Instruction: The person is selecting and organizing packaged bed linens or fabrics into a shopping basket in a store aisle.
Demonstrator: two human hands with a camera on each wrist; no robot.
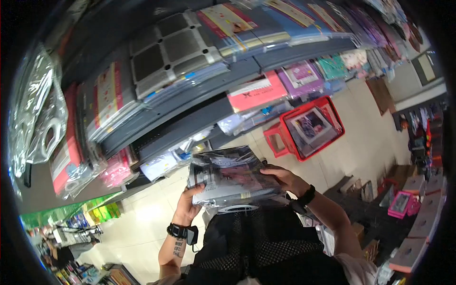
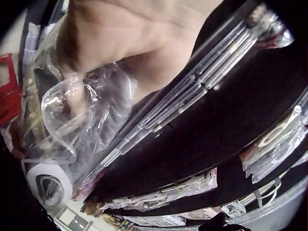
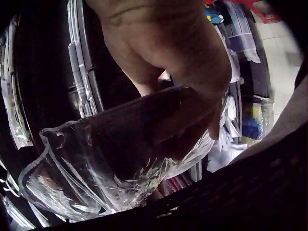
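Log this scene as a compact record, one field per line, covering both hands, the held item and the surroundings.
held item: clear plastic package with dark and pale contents
package detail: white oval ring at the edge nearest the body
left hand: grips the package's left side
right hand: grips its right side
shelving: dark grey shelf bearing plastic-wrapped goods
container: red rectangular basket beyond the right hand, goods inside
floor: pale tiles

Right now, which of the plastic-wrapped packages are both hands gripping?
The dark package before the chest, white oval handle toward the body; left hand and right hand grip its sides. No other is held.
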